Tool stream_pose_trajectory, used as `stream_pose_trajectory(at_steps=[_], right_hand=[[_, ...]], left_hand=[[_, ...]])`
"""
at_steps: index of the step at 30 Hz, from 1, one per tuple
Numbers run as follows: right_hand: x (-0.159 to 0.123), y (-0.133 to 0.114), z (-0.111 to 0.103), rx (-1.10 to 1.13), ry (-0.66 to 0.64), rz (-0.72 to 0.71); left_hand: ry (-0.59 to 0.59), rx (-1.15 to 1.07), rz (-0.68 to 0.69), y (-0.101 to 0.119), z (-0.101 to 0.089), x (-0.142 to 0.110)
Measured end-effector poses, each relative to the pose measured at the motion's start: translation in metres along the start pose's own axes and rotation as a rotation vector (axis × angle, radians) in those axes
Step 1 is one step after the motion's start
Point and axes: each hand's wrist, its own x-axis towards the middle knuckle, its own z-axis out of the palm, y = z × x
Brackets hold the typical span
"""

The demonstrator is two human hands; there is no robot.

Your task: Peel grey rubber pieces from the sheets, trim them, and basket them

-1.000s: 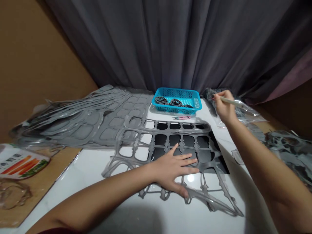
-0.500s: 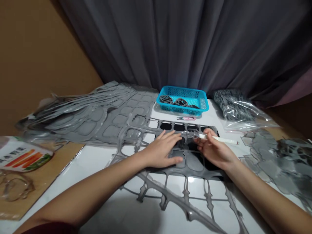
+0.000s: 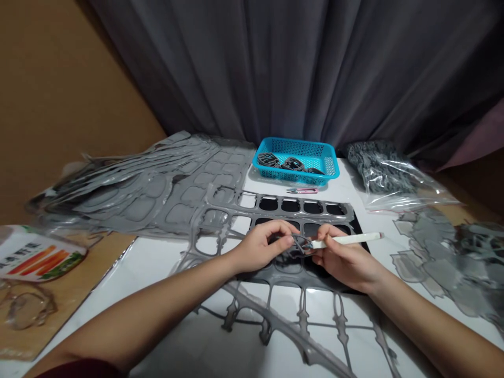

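Note:
A grey rubbery sheet with rows of rectangular cut-outs (image 3: pixel 244 215) lies over a black mat on the white table (image 3: pixel 157 262). My left hand (image 3: pixel 262 244) is closed in a pinch on a thin strip of the grey sheet near its middle. My right hand (image 3: pixel 342 257) grips a slim white pen-like tool (image 3: pixel 348 239), its tip at the same strip, touching my left fingertips. Both hands rest on the sheet.
A blue basket (image 3: pixel 296 160) with dark rubber rings stands at the back, small pink snips (image 3: pixel 302 190) before it. Stacked grey sheets (image 3: pixel 129 184) lie left, a plastic bag (image 3: pixel 384 173) and grey scraps (image 3: pixel 444 252) right. A printed packet (image 3: pixel 35 254) sits far left.
My right hand came back from the bag at the far right to the sheet's middle with the white tool. My left hand went from lying flat to pinching a strip.

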Motion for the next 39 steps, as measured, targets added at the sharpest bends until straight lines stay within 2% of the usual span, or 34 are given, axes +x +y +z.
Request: stream_pose_trajectory(at_steps=[3, 7, 9, 12, 14, 16, 19, 22, 25, 28, 34, 36, 37, 39], right_hand=[[0.002, -0.001, -0.002, -0.011, 0.012, -0.018], [0.005, -0.004, -0.004, 0.018, 0.067, 0.001], [0.004, -0.006, -0.004, 0.023, 0.071, 0.004], [0.002, -0.005, -0.002, -0.015, 0.040, 0.019], [-0.001, -0.003, 0.001, -0.040, 0.002, 0.009], [-0.002, 0.000, 0.005, -0.055, -0.020, -0.037], [-0.004, 0.003, 0.008, -0.071, -0.017, -0.086], [-0.004, 0.001, 0.006, -0.041, -0.014, -0.057], [-0.006, -0.001, 0.004, 0.000, -0.085, 0.024], [-0.007, -0.002, 0.003, 0.004, -0.178, 0.048], [-0.009, 0.004, 0.007, -0.055, -0.217, 0.003], [-0.009, 0.006, 0.008, -0.124, -0.249, 0.004], [-0.009, 0.006, 0.007, -0.194, -0.257, -0.017], [-0.009, 0.004, 0.005, -0.354, -0.239, -0.091]], left_hand=[[-0.028, -0.026, -0.012, 0.002, -0.002, 0.000], [-0.157, -0.099, -0.014, 0.004, -0.004, 0.000], [-0.104, -0.234, -0.112, 0.003, -0.003, 0.000], [0.057, -0.401, -0.271, -0.002, 0.002, 0.001], [0.072, -0.460, -0.339, -0.004, 0.007, 0.001], [0.030, -0.526, -0.400, -0.005, 0.011, 0.001], [-0.034, -0.586, -0.414, -0.003, 0.013, -0.001], [-0.017, -0.629, -0.380, -0.001, 0.011, -0.001], [0.027, -0.719, -0.369, 0.002, 0.005, 0.000], [0.018, -0.773, -0.383, 0.005, 0.004, 0.000], [-0.050, -0.655, -0.367, 0.005, 0.016, -0.003], [-0.111, -0.578, -0.324, 0.003, 0.018, -0.004], [-0.144, -0.495, -0.268, 0.002, 0.017, -0.005], [-0.179, -0.180, -0.111, 0.000, 0.011, -0.004]])
